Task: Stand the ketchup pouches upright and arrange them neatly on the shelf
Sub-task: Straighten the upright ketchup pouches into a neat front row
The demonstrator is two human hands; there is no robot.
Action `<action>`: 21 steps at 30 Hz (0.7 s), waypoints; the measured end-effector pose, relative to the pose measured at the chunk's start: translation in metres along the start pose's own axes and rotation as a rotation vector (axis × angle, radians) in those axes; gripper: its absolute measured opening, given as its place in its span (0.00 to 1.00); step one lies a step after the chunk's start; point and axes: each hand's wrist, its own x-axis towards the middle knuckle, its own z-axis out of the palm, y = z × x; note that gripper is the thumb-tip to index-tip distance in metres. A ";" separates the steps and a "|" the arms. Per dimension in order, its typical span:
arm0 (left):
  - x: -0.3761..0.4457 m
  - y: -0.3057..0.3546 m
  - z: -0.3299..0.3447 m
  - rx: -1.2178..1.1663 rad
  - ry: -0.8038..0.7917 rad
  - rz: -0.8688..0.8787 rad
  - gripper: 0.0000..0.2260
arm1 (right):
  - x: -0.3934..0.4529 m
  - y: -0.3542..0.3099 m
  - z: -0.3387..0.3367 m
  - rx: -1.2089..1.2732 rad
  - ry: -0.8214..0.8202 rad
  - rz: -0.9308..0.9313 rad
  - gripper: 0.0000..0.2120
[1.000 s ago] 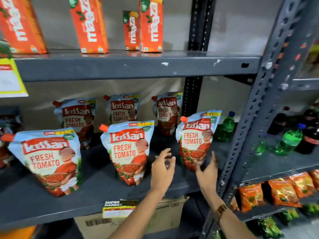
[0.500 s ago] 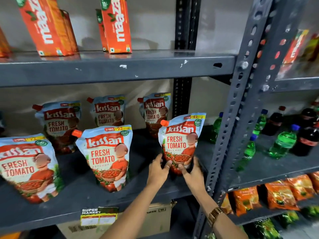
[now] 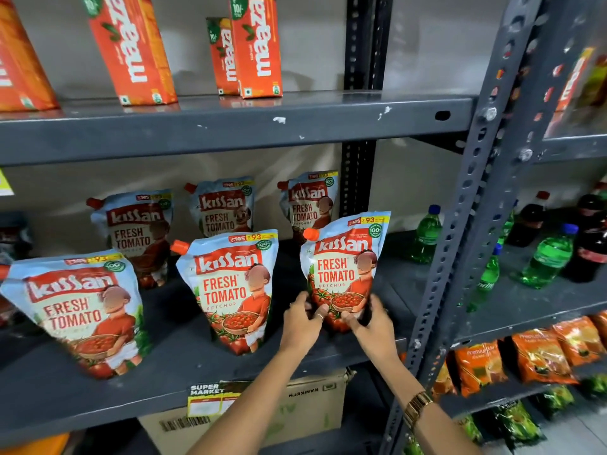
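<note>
While both hands, left hand and right hand, clasp the rightmost front Kissan ketchup pouch at its base, five others already stand; only its squaring remains.

The lower corners of the front right pouch are covered by the left hand and right hand. The leftmost front pouch is clipped at the left edge of the frame, its cap lost. The back-row pouches are half screened, their small print unreadable.
</note>
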 end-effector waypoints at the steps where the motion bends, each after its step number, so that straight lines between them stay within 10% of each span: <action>1: -0.001 -0.001 -0.002 -0.003 -0.001 -0.001 0.26 | -0.002 -0.001 0.001 0.008 -0.005 -0.003 0.23; 13: -0.012 0.004 -0.009 0.005 -0.038 0.016 0.23 | -0.012 -0.010 0.009 0.026 0.094 -0.068 0.33; 21: -0.018 0.019 -0.022 -0.052 0.250 0.190 0.17 | -0.005 -0.045 0.008 -0.043 0.304 -0.391 0.34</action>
